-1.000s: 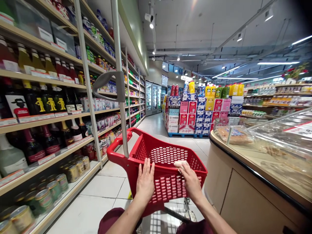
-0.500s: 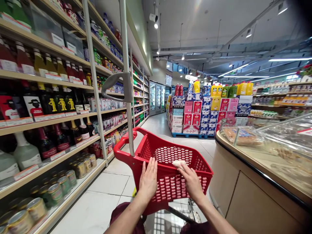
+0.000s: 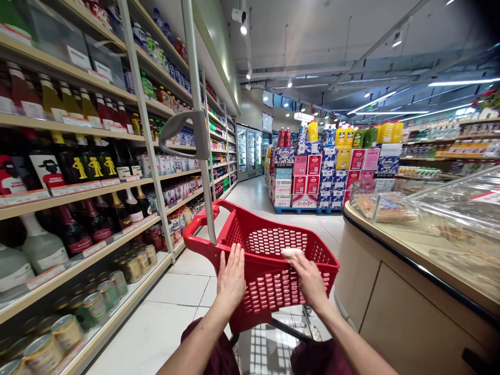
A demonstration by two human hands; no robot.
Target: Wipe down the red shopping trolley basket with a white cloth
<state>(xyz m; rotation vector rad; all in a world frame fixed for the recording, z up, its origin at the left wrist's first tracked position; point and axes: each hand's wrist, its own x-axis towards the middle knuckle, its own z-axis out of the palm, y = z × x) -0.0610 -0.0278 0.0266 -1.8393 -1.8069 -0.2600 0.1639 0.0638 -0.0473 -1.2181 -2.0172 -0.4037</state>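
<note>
A red plastic shopping cart [image 3: 269, 294] with a perforated basket stands side-on in front of me. My left hand [image 3: 231, 278] lies against its near side by the handle end, with fingers stretched out and nothing in them. Farther along the same side, my right hand [image 3: 308, 278] presses a bunched white cloth [image 3: 292, 253] onto the top rim. Part of the cloth is hidden under my fingers. From the handle end rises a metal pole [image 3: 208, 198] with a grey plastic loop [image 3: 185, 136] on it.
Shelves of bottles and cans [image 3: 94, 192] line the left side. At right is a curved counter [image 3: 394, 281] with a clear food case. Stacked drink boxes [image 3: 308, 179] stand on a blue pallet ahead, and glass-door fridges [image 3: 249, 148] are at the back.
My right hand and the cloth have slid a little along the rim, away from the handle. My left hand has shifted slightly towards the handle end. The view has moved a little.
</note>
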